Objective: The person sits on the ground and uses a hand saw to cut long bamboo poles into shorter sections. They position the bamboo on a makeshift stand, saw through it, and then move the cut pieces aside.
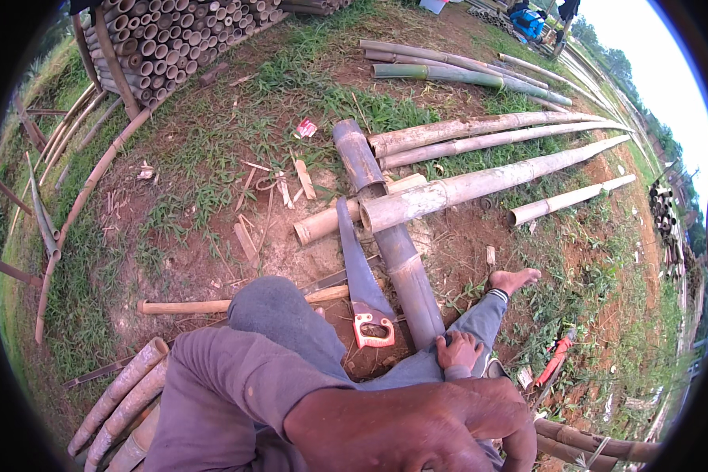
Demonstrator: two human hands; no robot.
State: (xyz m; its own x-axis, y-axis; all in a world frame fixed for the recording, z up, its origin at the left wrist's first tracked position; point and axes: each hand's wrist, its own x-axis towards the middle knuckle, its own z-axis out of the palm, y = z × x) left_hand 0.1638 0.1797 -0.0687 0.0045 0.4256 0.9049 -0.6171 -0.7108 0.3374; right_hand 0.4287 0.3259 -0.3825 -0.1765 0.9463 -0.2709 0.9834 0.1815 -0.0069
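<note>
My right hand (458, 350) lies with its fingers stretched out on my right leg, beside the near end of a dark bamboo pole (414, 287). My left arm bends across the bottom of the view, and my left hand (480, 409) is very close to the camera; its fingers are mostly hidden. A handsaw (359, 263) with an orange-and-white handle lies between my legs, its tip by a short pale bamboo piece (316, 228). A long pale bamboo pole (464, 189) rests across the dark one. A wooden handle (185, 307) passes by my left knee.
Split bamboo chips (303, 179) lie on the soil ahead. More bamboo poles (456, 72) stretch toward the back right. A stack of cut bamboo (173, 43) stands far left. Bamboo lengths (126, 393) lie at my left. A red-orange object (556, 362) is right of my foot.
</note>
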